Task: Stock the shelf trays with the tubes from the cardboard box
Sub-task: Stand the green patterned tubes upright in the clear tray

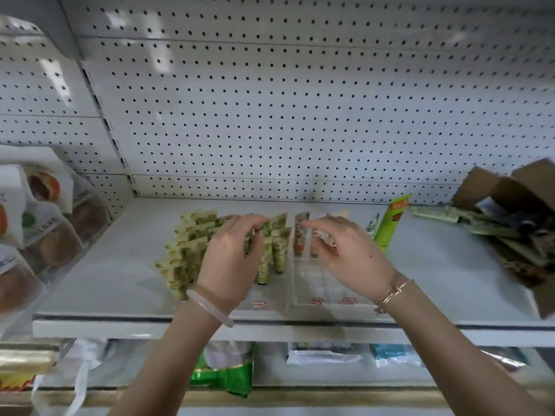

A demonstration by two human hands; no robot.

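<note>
Clear plastic trays (303,291) stand mid-shelf. Several green-patterned tubes (187,250) fill the left tray, caps down. Two orange tubes (300,235) stand in the right tray. My left hand (231,259) pinches the top of a green tube (271,226) in the row. My right hand (351,256) hovers over the orange tubes, forefinger touching the top of one, other fingers loosely curled. The cardboard box (522,211) lies on its side at the shelf's right end, with tubes spilling out of it.
A green carton (390,226) leans upright right of the trays. Loose tubes (435,216) lie flat near the box. Bagged goods (45,232) hang at the left. The pegboard back wall (300,115) rises behind. A lower shelf (300,364) holds packets.
</note>
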